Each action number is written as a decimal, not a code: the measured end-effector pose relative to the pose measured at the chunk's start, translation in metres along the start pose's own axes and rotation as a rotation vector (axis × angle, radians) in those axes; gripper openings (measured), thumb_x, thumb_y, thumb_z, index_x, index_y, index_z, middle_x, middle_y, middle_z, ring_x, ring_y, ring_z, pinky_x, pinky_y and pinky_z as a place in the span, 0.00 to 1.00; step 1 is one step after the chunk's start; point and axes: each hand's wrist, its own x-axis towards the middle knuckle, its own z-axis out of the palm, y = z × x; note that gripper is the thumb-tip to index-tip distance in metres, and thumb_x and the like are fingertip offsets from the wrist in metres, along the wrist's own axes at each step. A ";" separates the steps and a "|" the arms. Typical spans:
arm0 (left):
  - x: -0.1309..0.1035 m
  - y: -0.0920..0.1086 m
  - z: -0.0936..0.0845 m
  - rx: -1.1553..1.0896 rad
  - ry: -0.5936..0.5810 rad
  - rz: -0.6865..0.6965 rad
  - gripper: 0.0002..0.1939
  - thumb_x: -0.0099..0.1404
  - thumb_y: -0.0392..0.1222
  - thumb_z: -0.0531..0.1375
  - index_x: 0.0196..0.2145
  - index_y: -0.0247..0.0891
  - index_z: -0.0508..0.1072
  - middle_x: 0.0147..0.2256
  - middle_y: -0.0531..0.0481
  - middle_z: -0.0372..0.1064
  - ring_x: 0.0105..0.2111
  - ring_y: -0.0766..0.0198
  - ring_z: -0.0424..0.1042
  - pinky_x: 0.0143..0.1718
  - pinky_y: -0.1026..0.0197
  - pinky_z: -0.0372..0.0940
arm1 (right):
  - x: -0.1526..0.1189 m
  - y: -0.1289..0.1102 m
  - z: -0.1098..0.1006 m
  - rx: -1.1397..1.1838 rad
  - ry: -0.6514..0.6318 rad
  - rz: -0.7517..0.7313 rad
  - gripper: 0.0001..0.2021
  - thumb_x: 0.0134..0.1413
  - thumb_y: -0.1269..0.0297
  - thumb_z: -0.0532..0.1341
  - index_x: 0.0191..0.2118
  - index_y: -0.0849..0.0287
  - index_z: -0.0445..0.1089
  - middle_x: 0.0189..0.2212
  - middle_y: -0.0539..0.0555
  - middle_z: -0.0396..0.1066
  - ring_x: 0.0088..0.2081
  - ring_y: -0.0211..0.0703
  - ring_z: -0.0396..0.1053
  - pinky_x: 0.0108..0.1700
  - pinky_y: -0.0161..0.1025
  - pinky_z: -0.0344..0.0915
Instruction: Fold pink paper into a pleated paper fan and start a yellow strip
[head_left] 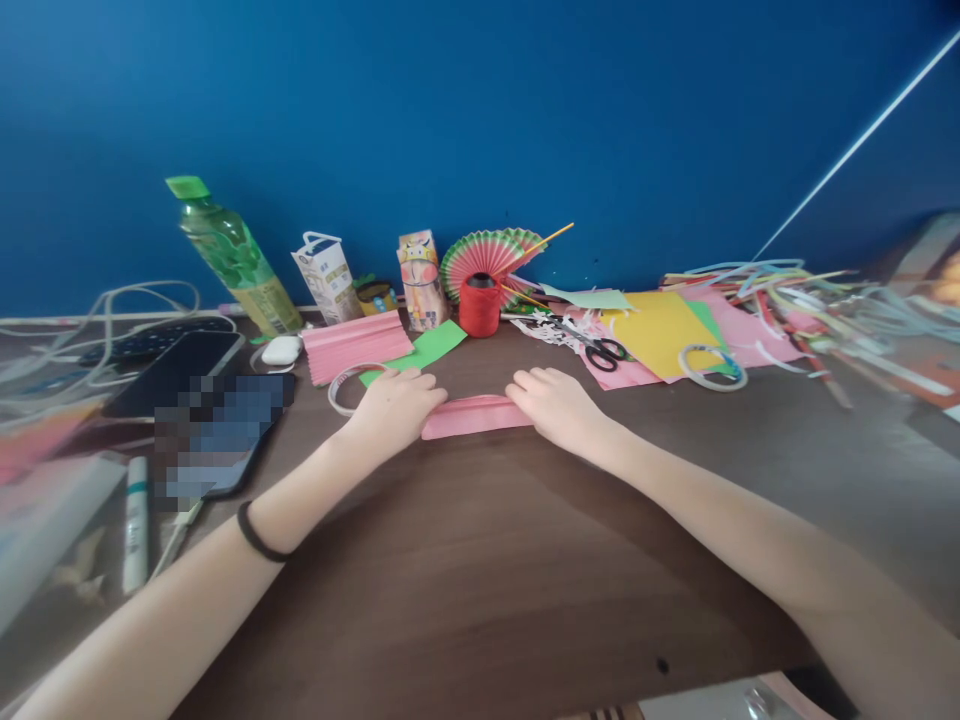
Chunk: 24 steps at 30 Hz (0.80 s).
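A narrow folded strip of pink paper [480, 416] lies across the dark desk [465, 560] between my hands. My left hand [400, 405] grips its left end with the fingers curled in. At the right end, my right hand [559, 405] pinches the same paper. Just beyond my left hand are a roll of tape [341, 390], a green paper piece [439, 345] and a pleated pink sheet [356, 345]. A spool of red thread [480, 306] stands farther back, in front of a pink and green paper fan [480, 252].
A green bottle [236, 255], a carton [327, 280] and a small decorated box [421, 282] line the blue wall. Phone [232, 435] and marker [136, 525] lie left. Scissors [606, 352], yellow paper [660, 330], another tape roll [712, 368] and tangled strips [817, 300] lie right.
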 end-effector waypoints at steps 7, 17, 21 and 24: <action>-0.001 0.015 -0.001 0.077 0.058 0.005 0.08 0.60 0.29 0.54 0.31 0.35 0.72 0.29 0.45 0.68 0.34 0.55 0.67 0.30 0.56 0.56 | 0.000 -0.006 -0.005 0.024 -0.037 0.042 0.13 0.53 0.82 0.49 0.37 0.64 0.68 0.36 0.58 0.69 0.38 0.46 0.66 0.31 0.39 0.51; -0.004 0.037 -0.008 0.097 0.023 -0.038 0.11 0.59 0.24 0.52 0.27 0.30 0.72 0.25 0.43 0.68 0.29 0.58 0.67 0.29 0.58 0.52 | -0.003 -0.009 -0.014 0.052 -0.089 0.056 0.12 0.53 0.82 0.52 0.36 0.65 0.70 0.35 0.58 0.70 0.36 0.44 0.68 0.33 0.39 0.55; -0.007 0.053 -0.013 0.128 -0.134 -0.137 0.11 0.56 0.22 0.52 0.29 0.26 0.73 0.27 0.39 0.69 0.29 0.56 0.68 0.28 0.58 0.52 | -0.006 -0.015 -0.018 0.040 -0.143 0.063 0.11 0.54 0.80 0.52 0.36 0.66 0.71 0.34 0.59 0.71 0.36 0.45 0.70 0.35 0.39 0.56; -0.010 0.061 -0.015 0.161 -0.197 -0.171 0.13 0.56 0.22 0.50 0.30 0.26 0.74 0.29 0.37 0.69 0.30 0.56 0.67 0.29 0.58 0.52 | -0.007 -0.022 -0.019 0.020 -0.172 0.072 0.12 0.53 0.80 0.53 0.36 0.67 0.73 0.34 0.62 0.71 0.36 0.47 0.70 0.35 0.40 0.57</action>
